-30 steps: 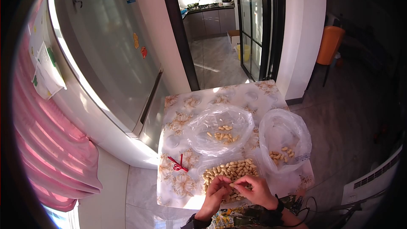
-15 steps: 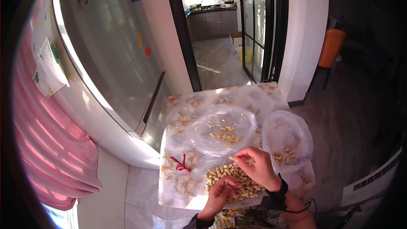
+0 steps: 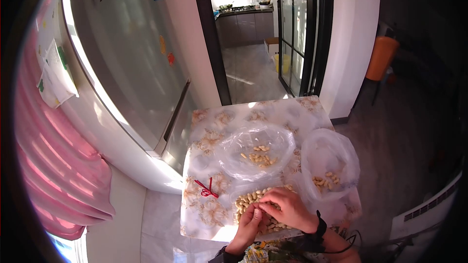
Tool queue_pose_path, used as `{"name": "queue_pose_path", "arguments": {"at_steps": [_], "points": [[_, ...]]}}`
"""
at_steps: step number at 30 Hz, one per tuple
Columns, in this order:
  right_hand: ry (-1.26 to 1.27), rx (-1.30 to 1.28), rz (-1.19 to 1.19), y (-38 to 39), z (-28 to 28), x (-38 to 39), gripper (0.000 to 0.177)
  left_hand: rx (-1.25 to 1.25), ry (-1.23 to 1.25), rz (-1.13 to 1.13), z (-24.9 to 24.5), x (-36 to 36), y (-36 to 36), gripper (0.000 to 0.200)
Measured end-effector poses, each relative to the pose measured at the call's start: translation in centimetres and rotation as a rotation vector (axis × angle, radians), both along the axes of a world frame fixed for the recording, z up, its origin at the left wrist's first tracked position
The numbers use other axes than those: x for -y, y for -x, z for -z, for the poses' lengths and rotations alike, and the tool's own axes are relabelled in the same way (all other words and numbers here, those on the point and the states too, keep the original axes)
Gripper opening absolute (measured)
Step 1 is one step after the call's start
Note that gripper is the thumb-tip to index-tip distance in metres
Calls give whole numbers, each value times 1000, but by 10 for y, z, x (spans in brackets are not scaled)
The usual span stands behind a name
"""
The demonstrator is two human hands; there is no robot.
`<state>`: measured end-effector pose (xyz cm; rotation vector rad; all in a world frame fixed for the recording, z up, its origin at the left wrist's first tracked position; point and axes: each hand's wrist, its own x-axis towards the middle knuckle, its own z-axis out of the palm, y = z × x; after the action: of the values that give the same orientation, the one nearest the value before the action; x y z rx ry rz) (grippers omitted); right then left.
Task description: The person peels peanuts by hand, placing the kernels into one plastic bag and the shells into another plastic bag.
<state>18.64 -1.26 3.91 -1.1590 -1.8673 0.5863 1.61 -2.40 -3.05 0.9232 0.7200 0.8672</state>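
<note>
Peanuts [image 3: 246, 201] lie beneath two hands [image 3: 290, 208] — and in two bags [image 3: 316, 148].

A black band [image 3: 321, 229] is circling the right wrist, while a dark cuff [image 3: 225, 254] is covering part of the left wrist. A patterned garment [image 3: 265, 252], low in view, is showing dark patches mixed with yellow and green. A thin black cable [image 3: 360, 236] is curving beside the right forearm.
</note>
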Motion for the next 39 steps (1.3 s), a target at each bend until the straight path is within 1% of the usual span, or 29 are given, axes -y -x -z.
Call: {"name": "queue_pose_path", "arguments": {"at_steps": [1,2,4,5,6,8,9,11,12,14,15,16,17,18,20,21,23,27,29,30,32,33,34,35,36,38,39], "points": [[3,-16,-8,0,10,8,11,-68,10,-14,-4,1,0,44],[9,-17,-5,0,16,15,11,-69,15,-11,-8,2,-1,44],[-9,4,-19,0,22,26,11,-75,38,-81,-15,2,-3,44],[-68,-7,10,1,20,31,9,-69,54,-102,-14,3,-4,44],[-69,-12,12,1,19,39,9,-73,53,-100,-15,3,-5,44],[-50,-198,82,-5,17,55,12,-62,62,-62,-19,3,-3,42],[-29,-244,132,-13,16,63,14,-53,59,-68,-20,3,-4,37],[6,-347,325,-33,28,76,11,-61,43,-72,-22,2,-3,35],[10,-348,326,-43,36,81,11,-65,30,-59,-22,3,-4,33],[72,-567,488,-64,54,89,10,-77,52,-55,-26,5,-6,31],[66,-563,503,-73,59,95,10,-87,66,-60,-27,3,-8,29],[85,-499,512,-82,62,101,9,-81,64,-48,-26,2,-9,29],[108,-435,518,-89,65,107,9,-61,70,-35,-24,1,-8,28],[107,-433,521,-95,66,113,9,-42,77,-27,-23,2,-7,26],[221,-294,506,-102,67,124,6,-27,92,-39,-24,2,-7,23],[220,-295,496,-105,68,129,6,-41,112,-51,-23,3,-8,22],[408,-217,478,-111,70,137,2,-55,130,-67,-22,2,-6,21],[351,-230,448,-131,78,147,5,9,96,-28,-19,2,-7,19],[542,-395,146,-165,96,164,12,13,88,-12,-19,1,-4,18],[538,-394,146,-178,104,172,12,19,97,-20,-17,1,-4,17],[831,-493,214,-197,120,189,16,31,107,-31,-16,1,-4,17],[879,-297,333,-200,123,192,15,24,113,-38,-17,1,-4,16],[881,-290,343,-207,135,197,15,17,122,-40,-17,1,-5,16],[882,17,388,-216,159,203,18,22,129,-27,-19,2,-6,16],[878,321,430,-227,190,212,23,14,124,-14,-22,2,-6,15],[1019,655,260,-269,287,229,33,5,123,19,-23,2,-9,15],[1024,649,268,-271,316,238,33,-10,111,26,-23,2,-9,15]]}}
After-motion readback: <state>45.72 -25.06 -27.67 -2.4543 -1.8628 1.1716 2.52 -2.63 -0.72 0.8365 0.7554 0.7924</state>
